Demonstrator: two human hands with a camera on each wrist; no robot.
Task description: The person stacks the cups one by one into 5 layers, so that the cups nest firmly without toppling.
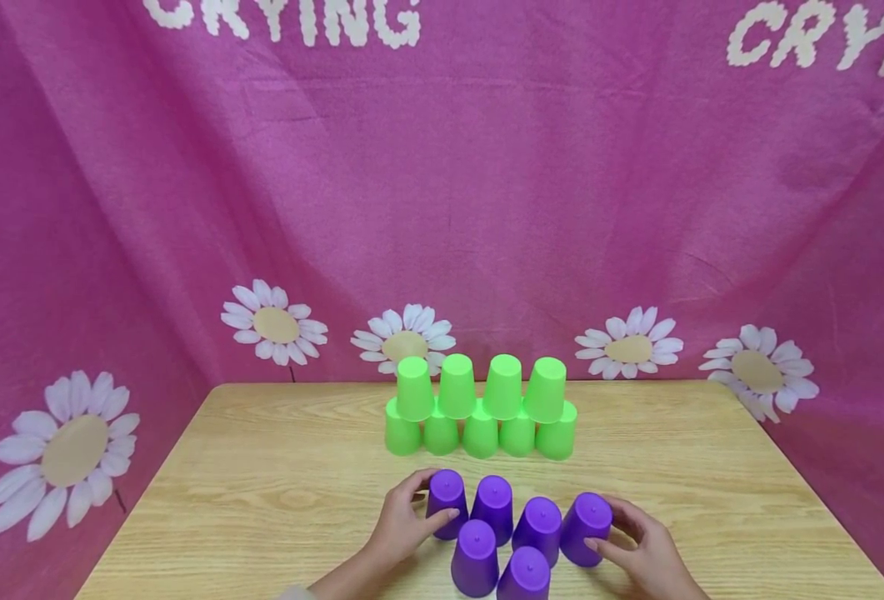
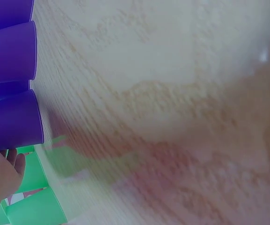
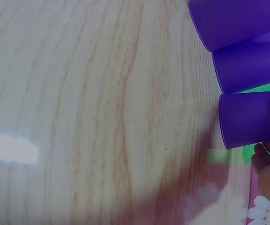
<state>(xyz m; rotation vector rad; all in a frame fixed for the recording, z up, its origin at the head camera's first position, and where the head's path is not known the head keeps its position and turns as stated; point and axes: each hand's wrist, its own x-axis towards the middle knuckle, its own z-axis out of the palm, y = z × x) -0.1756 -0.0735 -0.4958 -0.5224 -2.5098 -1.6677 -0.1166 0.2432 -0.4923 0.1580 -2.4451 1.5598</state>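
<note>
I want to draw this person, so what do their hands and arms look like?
The left hand and right hand are both bare, with five-fingered shapes and no glove or ring that I can see. The left forearm is bare too, down to a little bit of pale greyish sleeve. No sleeve shows on the right.

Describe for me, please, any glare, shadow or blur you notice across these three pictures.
Head view: fairly even light, with purple cups and green cups clearly outlined; left wrist view: a hazy, soft-looking tabletop with smeared green and pink reflections; right wrist view: a bright white glare patch at lower left, pinkish reflections with faint petal shapes at lower right.
</note>
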